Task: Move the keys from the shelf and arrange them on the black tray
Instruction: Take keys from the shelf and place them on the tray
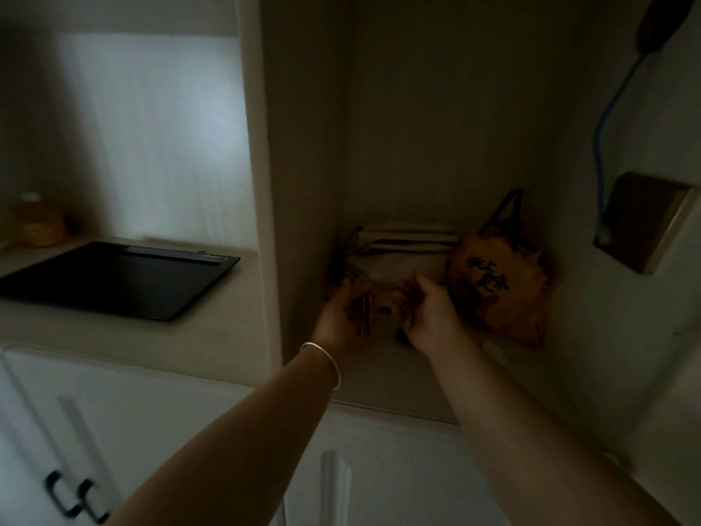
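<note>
Keys (366, 315) low in the shelf (383, 368) alcove, dim & blurred, between both hands. Thin metal sliver showing against left hand (341, 320) palm, prob a key blade; rest of bunch hidden. Left grip cupped half-closed round that sliver. Right hand (428, 317) curled shut over something small, can't tell what. Folded cloth stack (406, 241) just behind hands, orange printed bag (500, 282) to the right, touching the alcove wall. Black tray (113, 279) on tabletop (212, 336) to the left, past the partition, nothing on it yet.

Handling, as judgement: light, rigid, smooth metal, likely to slide apart & jangle if loose; not fragile. Best pinched at bow or ring, not blade tip, or scooped whole in a cupped palm w/ fingers closed over. Risk: one slipping out on the way across to tray
</note>
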